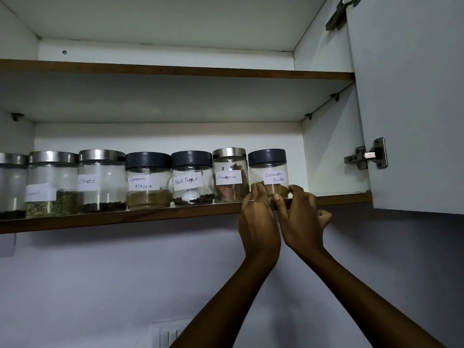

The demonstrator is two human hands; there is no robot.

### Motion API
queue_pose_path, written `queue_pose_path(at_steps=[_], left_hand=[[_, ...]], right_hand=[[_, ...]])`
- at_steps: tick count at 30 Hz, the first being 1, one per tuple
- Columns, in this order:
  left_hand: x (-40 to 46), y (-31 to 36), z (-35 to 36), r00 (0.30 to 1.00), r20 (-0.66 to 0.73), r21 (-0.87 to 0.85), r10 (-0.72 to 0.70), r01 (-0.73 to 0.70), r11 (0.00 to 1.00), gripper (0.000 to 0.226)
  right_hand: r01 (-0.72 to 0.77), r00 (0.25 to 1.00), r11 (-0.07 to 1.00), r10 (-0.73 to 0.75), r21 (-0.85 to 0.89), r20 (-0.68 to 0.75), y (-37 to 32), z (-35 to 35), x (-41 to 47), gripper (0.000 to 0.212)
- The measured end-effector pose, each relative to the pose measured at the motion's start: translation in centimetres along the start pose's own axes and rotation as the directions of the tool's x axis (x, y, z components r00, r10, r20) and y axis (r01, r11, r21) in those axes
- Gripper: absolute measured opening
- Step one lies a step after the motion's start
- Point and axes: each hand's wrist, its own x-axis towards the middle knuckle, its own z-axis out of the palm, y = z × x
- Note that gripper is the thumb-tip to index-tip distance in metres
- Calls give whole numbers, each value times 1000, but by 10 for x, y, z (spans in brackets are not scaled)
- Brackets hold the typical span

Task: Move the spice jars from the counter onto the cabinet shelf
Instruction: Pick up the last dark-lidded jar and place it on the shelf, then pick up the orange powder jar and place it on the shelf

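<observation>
On the lower cabinet shelf (150, 217), seen from the head camera, 7 glass spice jars stand upright in a row close to the front edge. At the far right is the Coriander Powder jar (268, 172), dark-lidded, with a low layer of brown powder at its bottom. The left hand (258, 219) reaches up from below, its fingers (258, 190) curled against the jar's lower left side, a ring on 1 of them. The right hand (301, 217) holds the lower right side, thumb in front and fingers (297, 189) wrapped round the base, so both hands hold this jar narrowly between them as it sits on the shelf.

Just beside it to the left stands the Cinnamon jar (229, 172), steel-lidded, with brown bark pieces inside. Next comes the Black Pepper jar (192, 179), dark-lidded, with a thin layer of black grains and a white object at the bottom. The Garam Masala jar (148, 182), dark-lidded, holds brown powder. The Cloves jar (101, 179), steel-lidded, holds a shallow dark layer. Further left, a jar with a blurred label (51, 184) holds greenish seeds, and the cut-off leftmost jar (11, 184) shows dark contents.

Above, the upper shelf (175, 71) runs across. At right the cabinet door (414, 96) stands open on its hinge (367, 155).
</observation>
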Motion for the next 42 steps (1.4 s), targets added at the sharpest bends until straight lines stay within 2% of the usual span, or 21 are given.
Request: queue_pose_path(at_steps=[8, 12, 15, 20, 23, 27, 33, 38, 42], left_hand=[[-1, -9, -5, 995, 67, 26, 76, -78, 997, 46], [-19, -15, -30, 970, 62, -31, 236, -234, 972, 38], [-41, -28, -53, 960, 69, -61, 272, -268, 961, 32], [-78, -55, -99, 944, 92, -10, 316, -316, 949, 24], [-99, -80, -131, 933, 121, 11, 338, -342, 940, 20], [-128, -128, -185, 965, 136, 111, 222, -238, 965, 19], [-169, -211, -255, 988, 146, 181, -42, 15, 983, 19], [-208, -289, -301, 971, 125, 240, -204, 170, 956, 21], [-252, -357, -328, 922, 163, 293, -350, 294, 910, 22]], right_hand=[[17, 999, 1000, -16, -9, 31, 2, -3, -6, 46], [66, 996, 993, -71, 95, 50, -3, -9, -28, 47], [69, 997, 978, -75, 198, 22, -15, -12, -60, 46], [162, 972, 942, -203, 292, 115, -46, -9, -119, 28], [224, 942, 902, -298, 370, 157, -65, -2, -150, 25], [259, 878, 877, -389, 405, 280, -97, 21, -200, 20], [236, 798, 846, -450, 478, 402, -147, 67, -277, 21], [138, 749, 870, -405, 474, 525, -175, 112, -352, 24], [99, 623, 906, -378, 411, 685, -180, 150, -417, 23]])
